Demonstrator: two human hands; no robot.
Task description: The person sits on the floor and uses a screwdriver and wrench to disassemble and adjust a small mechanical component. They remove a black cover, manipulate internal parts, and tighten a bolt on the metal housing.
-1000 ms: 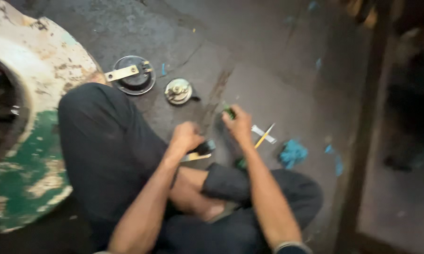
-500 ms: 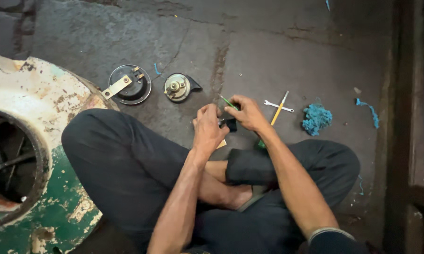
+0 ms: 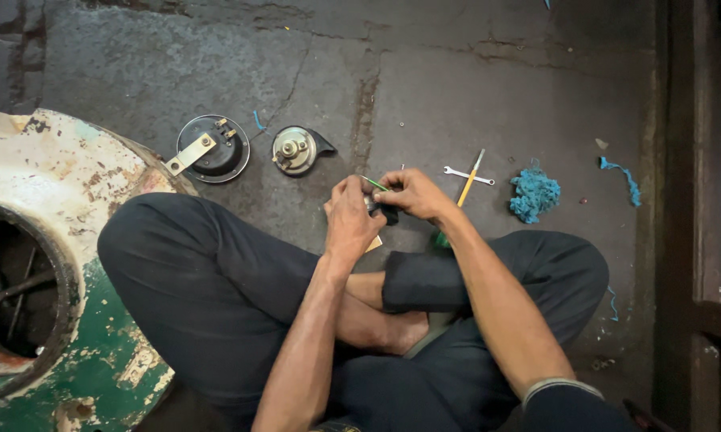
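Note:
I sit cross-legged on a grey concrete floor. My left hand point(image 3: 351, 218) and my right hand point(image 3: 413, 194) meet in front of my knees, both closed around a small black part point(image 3: 386, 211). A thin green wire or rod point(image 3: 374, 184) sticks out between the fingers. Most of the part is hidden by my fingers. Ahead on the floor lie a round black horn with a metal bracket point(image 3: 210, 149) and a smaller round metal horn piece point(image 3: 296, 150).
A small spanner point(image 3: 468, 174) and a yellow-handled screwdriver point(image 3: 469, 181) lie right of my hands, beside a wad of blue rag point(image 3: 534, 194). A large rusty white and green metal housing point(image 3: 48, 264) stands at my left. A dark wall edge point(image 3: 680, 200) runs along the right.
The view has swung so the floor and tools sit more centred. My hands stay together on the small part, moved slightly nearer my knees.

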